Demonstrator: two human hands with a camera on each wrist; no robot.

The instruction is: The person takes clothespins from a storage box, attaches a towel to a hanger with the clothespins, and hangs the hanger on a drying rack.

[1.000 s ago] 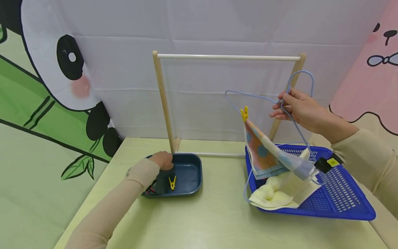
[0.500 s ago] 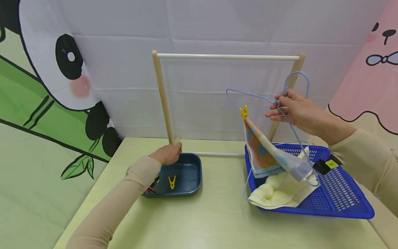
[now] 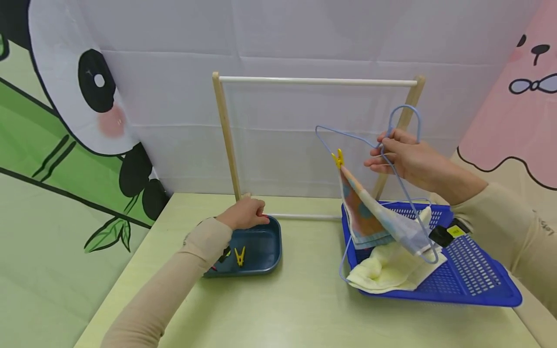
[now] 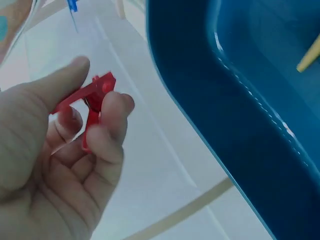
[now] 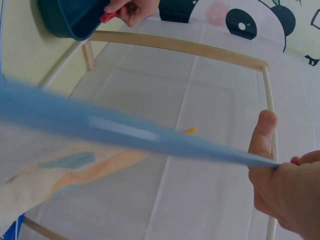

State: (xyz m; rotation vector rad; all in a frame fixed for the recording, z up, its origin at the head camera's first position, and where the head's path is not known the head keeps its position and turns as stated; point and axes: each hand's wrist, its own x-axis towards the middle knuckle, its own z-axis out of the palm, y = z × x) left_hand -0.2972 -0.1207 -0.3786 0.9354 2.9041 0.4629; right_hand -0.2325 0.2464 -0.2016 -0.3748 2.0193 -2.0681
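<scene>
My left hand is above the dark blue tray and pinches a red clothespin between thumb and fingers. Up on the right, my right hand grips a light blue hanger just below its hook. A patterned cloth hangs from the hanger, fastened on the left by a yellow clothespin. The cloth slants down toward the hanger's lower right corner; how it is held there cannot be told. Another yellow clothespin lies in the tray, with dark and red ones partly behind my left sleeve.
A wooden rack with a white top bar stands at the back of the table. On the right, a blue basket holds a pale yellow cloth. Another light blue hanger pokes out at the basket's left.
My left hand has come up out of the tray and moved right with the red clothespin. The right hand has shifted slightly left and down with the hanger and cloth.
</scene>
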